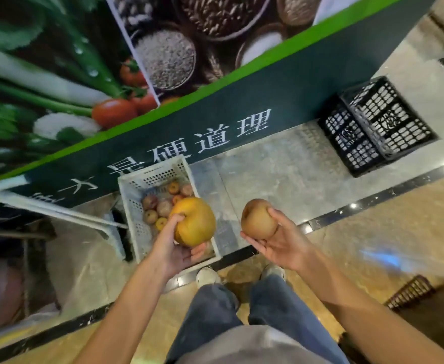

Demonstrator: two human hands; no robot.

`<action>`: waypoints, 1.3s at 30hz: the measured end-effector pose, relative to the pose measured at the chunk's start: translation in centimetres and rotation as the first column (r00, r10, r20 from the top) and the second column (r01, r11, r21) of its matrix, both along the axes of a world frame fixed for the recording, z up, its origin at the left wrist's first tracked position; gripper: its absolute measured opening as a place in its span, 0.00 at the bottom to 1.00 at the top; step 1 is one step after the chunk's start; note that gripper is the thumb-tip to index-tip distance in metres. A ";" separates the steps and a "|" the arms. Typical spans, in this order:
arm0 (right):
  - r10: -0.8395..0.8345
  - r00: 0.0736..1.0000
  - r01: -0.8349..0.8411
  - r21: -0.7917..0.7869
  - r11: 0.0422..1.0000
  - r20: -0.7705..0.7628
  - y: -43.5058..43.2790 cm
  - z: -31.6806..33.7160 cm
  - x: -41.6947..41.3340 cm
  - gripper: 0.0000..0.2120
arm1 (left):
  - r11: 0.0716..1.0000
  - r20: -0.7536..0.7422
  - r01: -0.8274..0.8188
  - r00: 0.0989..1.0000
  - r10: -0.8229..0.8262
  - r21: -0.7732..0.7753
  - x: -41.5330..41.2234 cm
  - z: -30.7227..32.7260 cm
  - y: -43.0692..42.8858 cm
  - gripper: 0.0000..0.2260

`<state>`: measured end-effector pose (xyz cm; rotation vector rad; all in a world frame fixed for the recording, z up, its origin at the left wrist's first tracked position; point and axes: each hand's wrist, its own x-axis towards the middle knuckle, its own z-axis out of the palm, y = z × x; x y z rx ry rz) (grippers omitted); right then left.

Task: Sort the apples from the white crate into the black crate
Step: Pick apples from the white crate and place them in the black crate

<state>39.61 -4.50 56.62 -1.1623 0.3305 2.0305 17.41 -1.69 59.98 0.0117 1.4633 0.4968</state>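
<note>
The white crate [134, 216] stands on the floor at centre left, against the wall, with several reddish and yellow apples [160, 206] in it. My left hand [177, 249] holds a large yellow-orange apple [196, 222] above the crate's near right corner. My right hand [281, 243] holds a smaller brownish apple [259, 219] over the bare floor to the right of the white crate. The black crate [373, 127] sits on the floor at the upper right, by the wall; its inside looks empty.
A wall banner with vegetable pictures [84, 88] runs along the far side. My shoes [207, 277] and jeans are below the hands. A metal rack leg [66, 214] and dark clutter stand at the left. A dark ribbed object [409, 292] lies at the lower right.
</note>
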 end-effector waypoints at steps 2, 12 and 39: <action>-0.078 0.997 0.078 -0.030 0.996 0.013 -1.7 0.2 3.9 0.56 | 0.998 -0.008 0.055 0.998 -0.055 -0.020 3.9 0.2 0.0 0.16; -0.453 0.881 0.467 -0.092 0.880 0.137 -5.9 0.5 17.9 0.35 | 0.979 0.017 0.153 0.988 -0.152 -0.135 16.4 -0.7 1.5 0.23; -0.845 0.534 0.843 -0.109 0.527 0.044 22.8 -3.1 40.5 0.44 | 0.813 0.000 0.574 0.817 -0.577 -0.093 49.1 -2.5 41.0 0.17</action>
